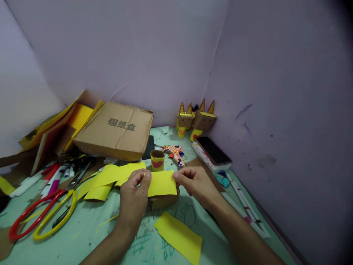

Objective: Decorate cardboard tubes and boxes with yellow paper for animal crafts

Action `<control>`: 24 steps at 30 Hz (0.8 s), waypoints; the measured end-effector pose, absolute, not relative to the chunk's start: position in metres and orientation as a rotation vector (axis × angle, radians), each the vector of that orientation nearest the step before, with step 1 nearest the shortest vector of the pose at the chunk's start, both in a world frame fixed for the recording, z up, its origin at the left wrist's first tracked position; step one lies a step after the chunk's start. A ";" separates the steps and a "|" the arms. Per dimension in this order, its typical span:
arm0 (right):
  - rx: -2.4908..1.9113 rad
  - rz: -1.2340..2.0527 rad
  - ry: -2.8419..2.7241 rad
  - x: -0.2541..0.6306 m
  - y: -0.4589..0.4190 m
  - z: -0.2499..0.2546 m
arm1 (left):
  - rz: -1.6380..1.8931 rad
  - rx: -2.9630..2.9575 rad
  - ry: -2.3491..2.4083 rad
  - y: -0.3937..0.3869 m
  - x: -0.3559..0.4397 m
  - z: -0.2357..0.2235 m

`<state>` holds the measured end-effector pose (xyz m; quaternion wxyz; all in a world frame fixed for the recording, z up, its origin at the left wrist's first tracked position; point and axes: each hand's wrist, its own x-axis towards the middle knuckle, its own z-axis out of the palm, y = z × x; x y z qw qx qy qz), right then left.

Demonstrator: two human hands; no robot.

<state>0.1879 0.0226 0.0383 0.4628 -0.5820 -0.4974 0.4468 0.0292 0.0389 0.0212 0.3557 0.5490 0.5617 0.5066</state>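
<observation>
A rectangular piece of yellow paper [162, 183] lies over the top of a small cardboard box [164, 201]. My left hand [135, 195] pinches the paper's left edge between thumb and fingers. At its upper right corner my right hand [196, 184] pinches the same sheet. Just behind stands a short yellow cardboard tube [157, 160] with a red heart on it. Another yellow paper piece [180, 237] rests on the table in front of the box. Yellow paper strips [110, 178] spread out beside my left hand.
Red and yellow-handled scissors [55, 213] lie at left, near several markers [52, 180]. A large cardboard box [116, 129] stands behind. A patterned glue gun [175, 152], horned cardboard figures [202, 119], a phone [213, 150] and glue sticks [248, 206] occupy the right side, beside the wall.
</observation>
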 end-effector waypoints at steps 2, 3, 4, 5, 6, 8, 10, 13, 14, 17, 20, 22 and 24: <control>-1.450 1.090 -1.200 0.189 0.023 0.034 | 1.320 1.488 1.461 0.039 0.029 0.021; -1.463 1.081 -1.187 0.190 0.023 0.031 | 1.315 1.522 1.460 0.039 0.029 0.021; -1.476 1.069 -1.174 0.191 0.024 0.029 | 1.297 1.553 1.451 0.039 0.029 0.020; -1.489 1.055 -1.163 0.193 0.025 0.027 | 1.268 1.578 1.439 0.040 0.028 0.020; -1.501 1.039 -1.155 0.194 0.026 0.024 | 1.238 1.598 1.432 0.041 0.028 0.019; -1.527 1.006 -1.148 0.195 0.029 0.020 | 1.192 1.624 1.443 0.042 0.027 0.018; -1.556 0.973 -1.145 0.196 0.030 0.017 | 1.167 1.624 1.478 0.044 0.027 0.017; -1.590 0.927 -1.151 0.194 0.030 0.013 | 1.145 1.592 1.500 0.046 0.027 0.015; -1.597 0.915 -1.155 0.194 0.029 0.012 | 1.139 1.574 1.499 0.046 0.027 0.015; -1.607 0.890 -1.171 0.191 0.027 0.009 | 1.124 1.506 1.498 0.046 0.026 0.013; -1.608 0.865 -1.187 0.190 0.026 0.008 | 1.111 1.429 1.474 0.044 0.025 0.012; -1.608 0.849 -1.194 0.189 0.026 0.009 | 1.127 1.377 1.439 0.044 0.024 0.012; -1.608 0.836 -1.196 0.188 0.025 0.009 | 1.150 1.323 1.406 0.045 0.021 0.012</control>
